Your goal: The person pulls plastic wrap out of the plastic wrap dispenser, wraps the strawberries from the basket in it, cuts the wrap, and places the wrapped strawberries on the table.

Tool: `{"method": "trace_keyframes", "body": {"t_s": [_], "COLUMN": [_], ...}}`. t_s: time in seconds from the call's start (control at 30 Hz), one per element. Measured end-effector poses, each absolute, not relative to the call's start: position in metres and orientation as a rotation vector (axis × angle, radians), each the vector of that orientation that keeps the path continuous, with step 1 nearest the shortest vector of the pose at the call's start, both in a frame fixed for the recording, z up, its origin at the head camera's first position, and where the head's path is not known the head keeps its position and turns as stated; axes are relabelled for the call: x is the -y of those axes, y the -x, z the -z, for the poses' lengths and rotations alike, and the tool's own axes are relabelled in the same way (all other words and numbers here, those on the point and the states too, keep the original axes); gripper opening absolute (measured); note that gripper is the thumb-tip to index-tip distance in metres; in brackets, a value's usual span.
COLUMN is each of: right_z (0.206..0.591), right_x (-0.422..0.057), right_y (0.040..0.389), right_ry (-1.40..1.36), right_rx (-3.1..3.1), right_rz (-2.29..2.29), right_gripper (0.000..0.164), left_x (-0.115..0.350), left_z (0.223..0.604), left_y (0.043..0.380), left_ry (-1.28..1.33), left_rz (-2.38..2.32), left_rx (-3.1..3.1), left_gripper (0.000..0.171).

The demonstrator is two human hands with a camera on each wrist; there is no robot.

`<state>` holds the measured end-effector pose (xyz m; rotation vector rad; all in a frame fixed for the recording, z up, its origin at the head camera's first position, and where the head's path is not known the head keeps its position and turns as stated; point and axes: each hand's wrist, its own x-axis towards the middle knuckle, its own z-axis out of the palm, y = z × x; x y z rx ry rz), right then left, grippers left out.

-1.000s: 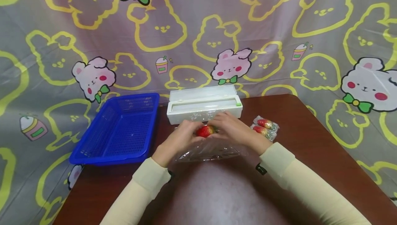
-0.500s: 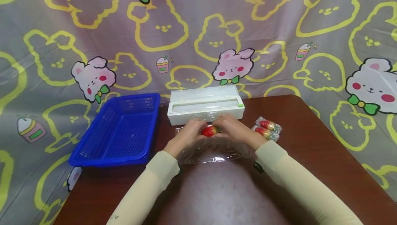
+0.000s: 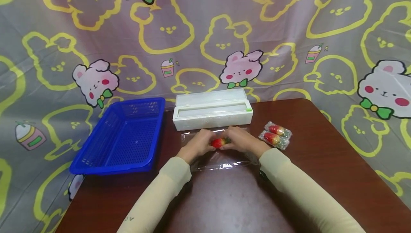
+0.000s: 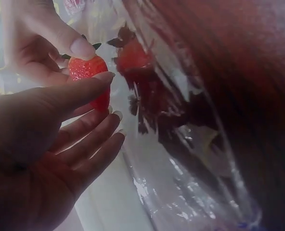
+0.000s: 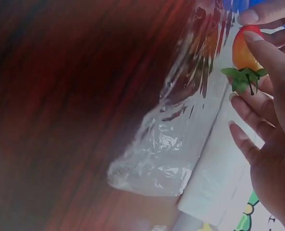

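A strawberry (image 3: 219, 142), red with green leaves, is held between both hands over a clear sheet of plastic wrap (image 3: 212, 163) spread on the table. My left hand (image 3: 199, 142) pinches the red end between thumb and fingers, as the left wrist view shows. At the leafy end, my right hand (image 3: 241, 140) pinches the strawberry (image 5: 246, 50) with its thumb on the side and its other fingers spread behind. Right behind the sheet stands a white wrap dispenser box (image 3: 213, 121) with its lid raised.
Two plastic-wrapped strawberries (image 3: 275, 135) lie on the table (image 3: 327, 161) to the right. A blue basket (image 3: 128, 135) stands at the left. A patterned curtain (image 3: 192, 22) hangs close behind the table.
Both hands have drawn back slightly from the dispenser box with the strawberry, lower over the plastic wrap. More of the sheet's far edge now shows.
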<state>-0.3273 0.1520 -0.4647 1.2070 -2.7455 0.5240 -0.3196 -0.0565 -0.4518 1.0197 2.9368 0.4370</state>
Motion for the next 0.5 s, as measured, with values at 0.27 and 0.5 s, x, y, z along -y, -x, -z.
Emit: {"method": "trace_keyframes", "body": {"t_s": [0.27, 0.5], "right_z": [0.470, 0.446], "right_x": [-0.152, -0.180], "right_y": [0.320, 0.297], "right_ry": [-1.189, -1.091], "right_rx": [2.782, 2.774], "right_rz": [-0.489, -0.445], "right_gripper": [0.041, 0.048], "left_x": [0.065, 0.092], "left_z": [0.454, 0.432], "left_y": [0.311, 0.280], "left_ry": [-0.998, -0.897], "left_rz": [-0.458, -0.398], "left_rx": [-2.921, -2.960], "left_gripper": [0.032, 0.045]}}
